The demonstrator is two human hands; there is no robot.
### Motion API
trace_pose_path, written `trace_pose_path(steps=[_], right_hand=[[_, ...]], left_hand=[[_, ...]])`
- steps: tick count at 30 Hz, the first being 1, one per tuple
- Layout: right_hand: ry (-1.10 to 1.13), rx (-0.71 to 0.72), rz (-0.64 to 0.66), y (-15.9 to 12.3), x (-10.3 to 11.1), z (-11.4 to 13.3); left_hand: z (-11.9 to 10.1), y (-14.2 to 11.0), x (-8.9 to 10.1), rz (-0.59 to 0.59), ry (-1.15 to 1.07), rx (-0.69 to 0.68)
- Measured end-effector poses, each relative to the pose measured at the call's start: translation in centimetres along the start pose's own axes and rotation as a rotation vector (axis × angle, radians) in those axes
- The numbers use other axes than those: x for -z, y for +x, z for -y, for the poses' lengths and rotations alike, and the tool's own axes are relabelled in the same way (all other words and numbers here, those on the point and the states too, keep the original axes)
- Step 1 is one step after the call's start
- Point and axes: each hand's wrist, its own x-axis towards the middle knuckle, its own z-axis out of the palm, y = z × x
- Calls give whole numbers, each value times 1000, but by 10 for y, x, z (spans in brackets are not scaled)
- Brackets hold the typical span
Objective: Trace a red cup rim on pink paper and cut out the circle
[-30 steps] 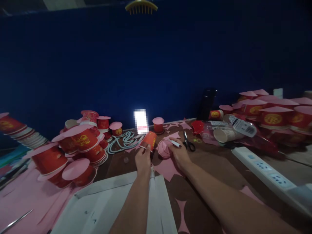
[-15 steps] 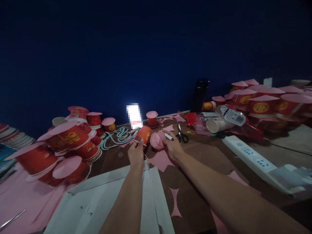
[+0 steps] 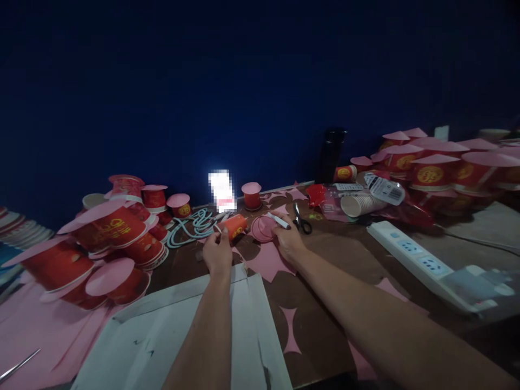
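My left hand (image 3: 218, 253) is closed on the rim of a red paper cup (image 3: 236, 226) with yellow lettering. The cup is tipped on its side, its base pointing right. A slim white marker (image 3: 279, 220) with a dark end lies in the grip of my right hand (image 3: 290, 242). The fingertips of that hand reach the edge of some round pink paper discs (image 3: 261, 228), but whether they pinch one is hidden. Under the discs lies a pink paper offcut (image 3: 270, 264). Black-handled scissors (image 3: 301, 219) rest just right of my right hand.
Red cups topped with pink discs stand piled at left (image 3: 117, 227) and right (image 3: 430, 172). A white power strip (image 3: 410, 260) lies at right, a pale coiled cable (image 3: 190, 227) behind my left hand. A white box lid (image 3: 182, 325) lies in front, a lit phone (image 3: 221, 189) behind.
My left hand has shifted left and turned the cup further onto its side. My right hand keeps the marker and stays near the discs. The view has moved slightly.
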Motion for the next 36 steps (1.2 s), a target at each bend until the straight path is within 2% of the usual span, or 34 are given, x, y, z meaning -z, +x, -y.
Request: trace_pose_path(steps=[4, 9, 19, 28, 30, 32, 34, 36], right_hand=[[-22, -18, 35, -5, -1, 6], [16, -26, 96, -13, -4, 11], [-42, -6, 164, -17, -3, 8], [-30, -90, 356, -28, -7, 24], [9, -184, 487, -39, -8, 35], [9, -364, 732, -54, -10, 50], [-22, -565, 1080, -71, -15, 63], [23, -826, 1505, -84, -22, 71]], left_hand=[[5, 3, -1, 28, -9, 23], [1, -1, -1, 34, -29, -11], [4, -1, -3, 56, -23, -45], [-1, -2, -1, 76, -43, -43], [-1, -3, -2, 101, -68, -40], [0, -3, -3, 123, -80, -33], [1, -3, -4, 118, -74, -41], [2, -2, -5, 95, -57, -60]])
